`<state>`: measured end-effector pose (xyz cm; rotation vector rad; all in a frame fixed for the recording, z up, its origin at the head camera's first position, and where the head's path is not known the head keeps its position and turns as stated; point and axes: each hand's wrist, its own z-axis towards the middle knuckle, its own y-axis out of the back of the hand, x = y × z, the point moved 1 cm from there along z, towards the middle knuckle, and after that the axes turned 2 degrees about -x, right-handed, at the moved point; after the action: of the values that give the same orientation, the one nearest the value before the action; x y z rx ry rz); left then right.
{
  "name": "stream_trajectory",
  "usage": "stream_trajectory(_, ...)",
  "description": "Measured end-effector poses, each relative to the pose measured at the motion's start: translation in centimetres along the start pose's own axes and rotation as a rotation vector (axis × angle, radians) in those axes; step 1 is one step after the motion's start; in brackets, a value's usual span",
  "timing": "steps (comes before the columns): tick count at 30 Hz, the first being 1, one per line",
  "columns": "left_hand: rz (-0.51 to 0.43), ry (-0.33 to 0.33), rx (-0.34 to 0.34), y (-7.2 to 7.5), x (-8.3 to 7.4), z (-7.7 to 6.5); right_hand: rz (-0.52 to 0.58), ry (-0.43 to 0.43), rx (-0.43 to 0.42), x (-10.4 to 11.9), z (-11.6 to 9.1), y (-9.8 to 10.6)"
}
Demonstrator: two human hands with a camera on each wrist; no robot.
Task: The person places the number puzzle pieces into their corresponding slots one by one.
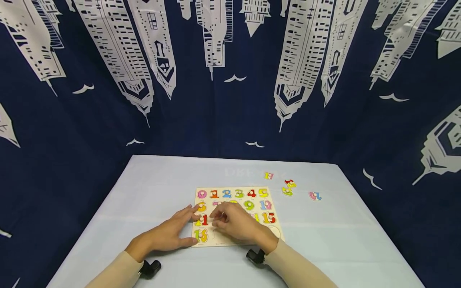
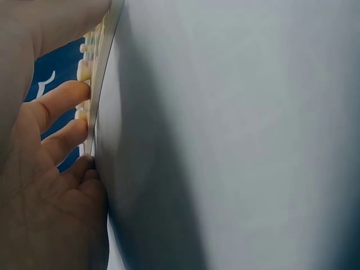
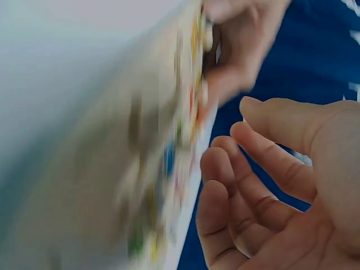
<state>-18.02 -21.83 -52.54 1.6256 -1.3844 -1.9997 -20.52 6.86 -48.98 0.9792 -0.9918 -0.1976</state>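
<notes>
A wooden number puzzle board [image 1: 225, 241] lies on the table in the head view, with coloured knobbed number pieces in most upper slots. My left hand [image 1: 173, 231] rests at its left edge, fingers spread over the 6 and 11 and thumb near the 16 [image 1: 201, 235]. From the left wrist view, the fingertips [image 2: 76, 93] touch the board's rim and knobs. Over the middle of the board hovers my right hand [image 1: 237, 222], fingers loosely bent. Nothing shows between its fingers [image 3: 264, 152] in the right wrist view. It hides part of the middle rows.
Beyond the board's far right corner lie loose number pieces: a 17 [image 1: 268, 175], a red-and-yellow piece [image 1: 290, 183], a green-and-yellow piece [image 1: 287, 191] and a pink-and-blue piece [image 1: 315, 196]. A dark blue curtain [image 1: 216, 132] with white building prints hangs behind the white table [image 1: 342, 240].
</notes>
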Motion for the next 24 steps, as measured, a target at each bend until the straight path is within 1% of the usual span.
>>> stream_trajectory(4,0.003,0.008,0.012,-0.5,0.2,-0.7,-0.039,-0.063,-0.086,-3.1,-0.6,3.2)
stream_trajectory(7,0.015,0.011,0.015,-0.4,0.2,-0.9,-0.064,-0.125,-0.162,-6.1,-0.8,5.9)
stream_trajectory(11,0.03,-0.002,0.015,0.3,0.0,-0.5,-0.123,-0.18,-0.251,-10.4,-0.6,9.6)
stream_trajectory(14,0.035,-0.01,0.011,0.8,-0.1,-0.1,-0.152,-0.204,-0.289,-13.8,-0.1,12.1)
stream_trajectory(16,0.031,-0.007,0.006,1.0,-0.1,0.0,-0.151,-0.233,-0.294,-15.7,0.2,13.3)
stream_trajectory(19,0.011,0.0,0.0,0.9,0.1,-0.1,-0.148,-0.301,-0.272,-18.2,0.7,14.3)
stream_trajectory(22,-0.001,0.005,-0.001,0.7,0.3,-0.2,-0.147,-0.378,-0.235,-19.9,1.1,14.4)
stream_trajectory(24,-0.004,0.01,-0.001,0.6,0.5,-0.2,-0.14,-0.408,-0.217,-20.8,1.4,14.3)
